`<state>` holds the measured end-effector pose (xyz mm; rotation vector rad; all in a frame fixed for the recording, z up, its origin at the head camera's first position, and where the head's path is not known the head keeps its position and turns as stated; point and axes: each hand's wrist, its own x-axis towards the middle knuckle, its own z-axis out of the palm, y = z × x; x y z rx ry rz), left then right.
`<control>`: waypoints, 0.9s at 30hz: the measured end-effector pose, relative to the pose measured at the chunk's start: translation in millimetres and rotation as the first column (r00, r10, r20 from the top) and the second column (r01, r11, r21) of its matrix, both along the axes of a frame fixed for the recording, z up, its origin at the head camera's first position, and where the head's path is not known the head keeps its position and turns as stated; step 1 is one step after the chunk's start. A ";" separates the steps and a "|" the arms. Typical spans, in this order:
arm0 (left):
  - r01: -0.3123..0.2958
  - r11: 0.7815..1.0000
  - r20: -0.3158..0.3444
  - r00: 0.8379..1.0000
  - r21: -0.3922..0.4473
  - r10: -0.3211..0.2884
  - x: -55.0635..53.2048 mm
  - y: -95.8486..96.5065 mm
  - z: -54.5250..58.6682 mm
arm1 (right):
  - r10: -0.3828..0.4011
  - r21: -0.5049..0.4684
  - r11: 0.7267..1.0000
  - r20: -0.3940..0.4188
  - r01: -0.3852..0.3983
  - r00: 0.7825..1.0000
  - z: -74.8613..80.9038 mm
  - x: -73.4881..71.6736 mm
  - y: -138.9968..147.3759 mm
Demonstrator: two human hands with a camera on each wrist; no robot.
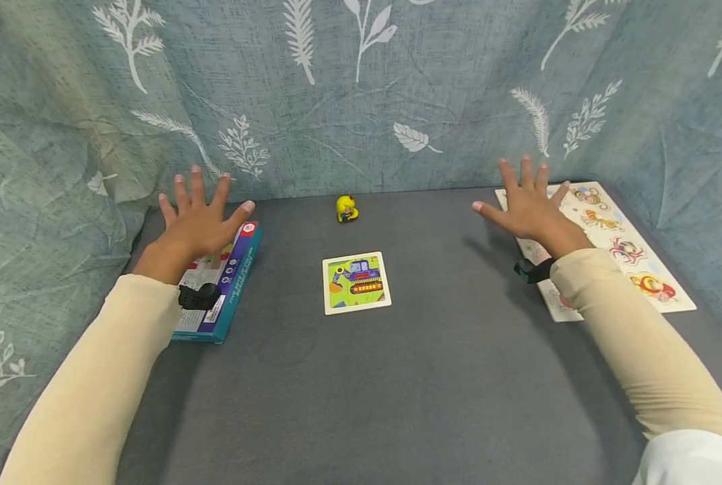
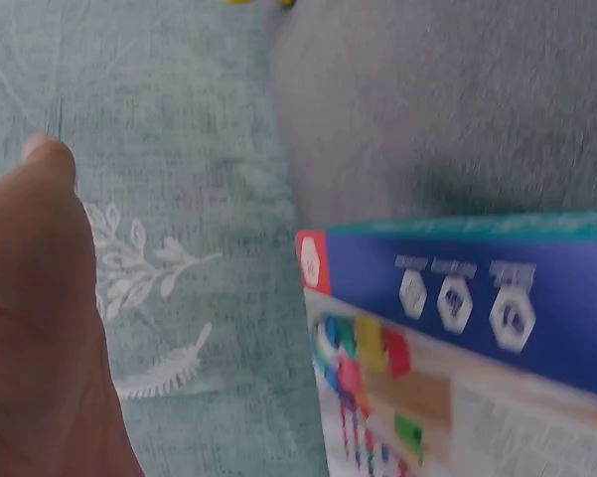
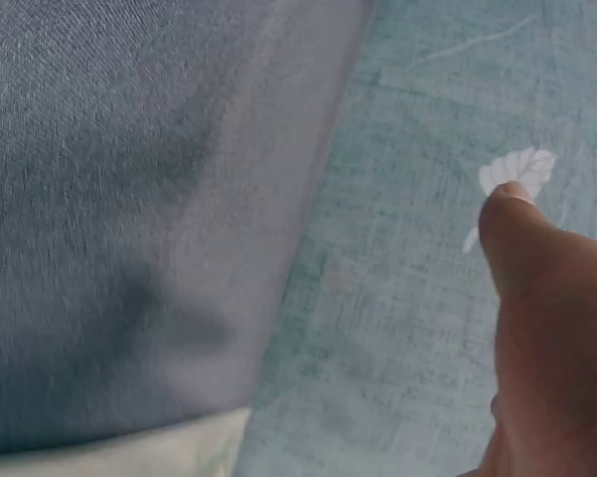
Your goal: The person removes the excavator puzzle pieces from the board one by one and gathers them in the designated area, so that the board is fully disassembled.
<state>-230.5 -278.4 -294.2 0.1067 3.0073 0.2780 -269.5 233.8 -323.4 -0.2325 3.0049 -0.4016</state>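
Observation:
My left hand [image 1: 195,228] is held up with fingers spread, above a teal and purple box [image 1: 235,289] on the left of the table. In the left wrist view its thumb [image 2: 48,164] shows beside the box's printed face [image 2: 397,388]. On the right, my right hand [image 1: 529,210] also spreads its fingers in the air, over the near-left part of a wooden board with animal pictures [image 1: 628,250]. Neither hand holds anything. Between them lies a small framed puzzle with a digger picture [image 1: 357,283]. Behind it sits a small yellow-haired toy figure [image 1: 347,209].
A grey table [image 1: 397,391] carries all these things. Blue-green cloth with white leaf prints [image 1: 337,121] hangs along the back and both sides. Black straps with small cameras [image 1: 200,296] are on both wrists, over beige sleeves [image 1: 100,364].

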 end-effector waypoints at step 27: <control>0.259 0.960 -0.042 0.966 0.105 -0.256 24.1 54.2 -26.1 | 0.139 -0.282 0.930 -0.327 -0.237 0.935 -28.0 -5.0 -45.6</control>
